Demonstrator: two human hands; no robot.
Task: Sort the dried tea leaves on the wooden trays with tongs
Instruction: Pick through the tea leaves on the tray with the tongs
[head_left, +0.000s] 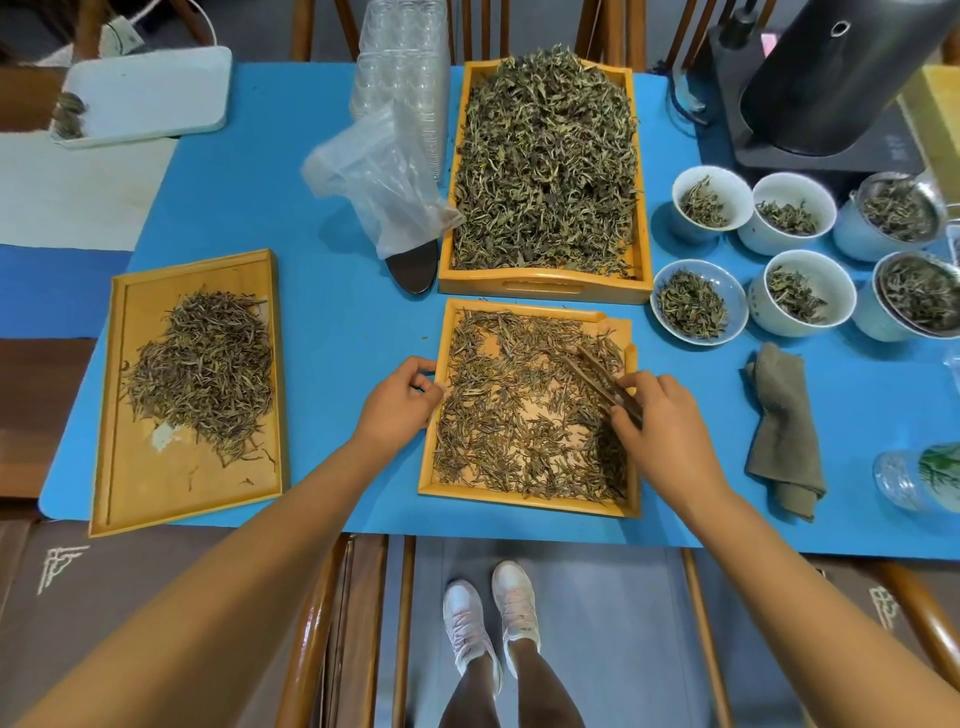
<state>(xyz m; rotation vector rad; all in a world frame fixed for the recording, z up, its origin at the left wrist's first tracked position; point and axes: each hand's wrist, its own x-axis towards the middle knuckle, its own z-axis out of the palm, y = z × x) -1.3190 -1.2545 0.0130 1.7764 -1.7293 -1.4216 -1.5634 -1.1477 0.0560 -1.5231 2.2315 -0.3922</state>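
A small wooden tray lies in front of me with thin dried tea leaves spread across it. My left hand grips its left rim. My right hand holds dark wooden tongs, whose tips point up-left into the leaves near the tray's upper right. To the left, a longer wooden tray carries a heap of similar leaves. A deep handled tray behind is piled with coarser green leaves.
Several white cups with leaves stand at the right, beside a folded brown cloth and a glass jar. A plastic bag, stacked clear cups, a white tray and a dark kettle lie further back.
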